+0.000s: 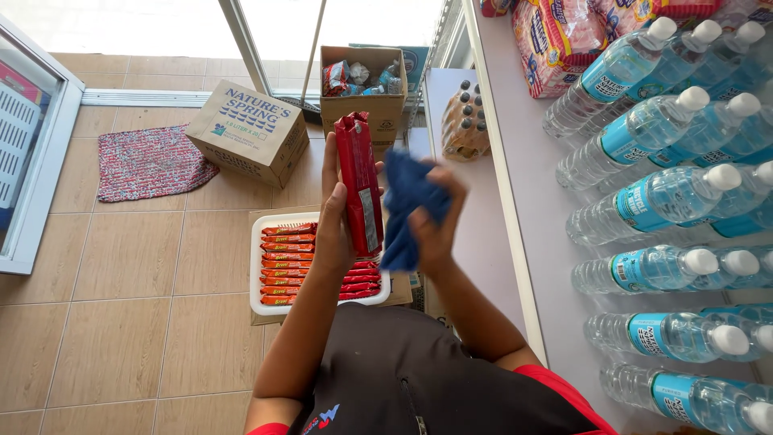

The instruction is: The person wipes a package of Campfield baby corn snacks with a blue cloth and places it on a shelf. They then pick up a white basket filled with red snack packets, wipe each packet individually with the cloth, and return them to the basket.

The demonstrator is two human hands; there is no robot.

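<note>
My left hand (332, 229) holds a long red snack packet (358, 184) upright in front of me, fingers wrapped around its back. My right hand (435, 221) grips a bunched blue cloth (407, 211), pressed against the packet's right side. Below both hands, on the floor, lies a white tray (256, 274) filled with rows of several more red and orange packets (288, 264).
White shelf (527, 193) at right holds several water bottles (676, 197) lying with caps outward; bagged goods (555, 40) at its far end. A lower shelf carries brown bottles (465, 125). On the tiled floor: closed cardboard box (248, 131), open box of items (362, 80), woven mat (149, 161).
</note>
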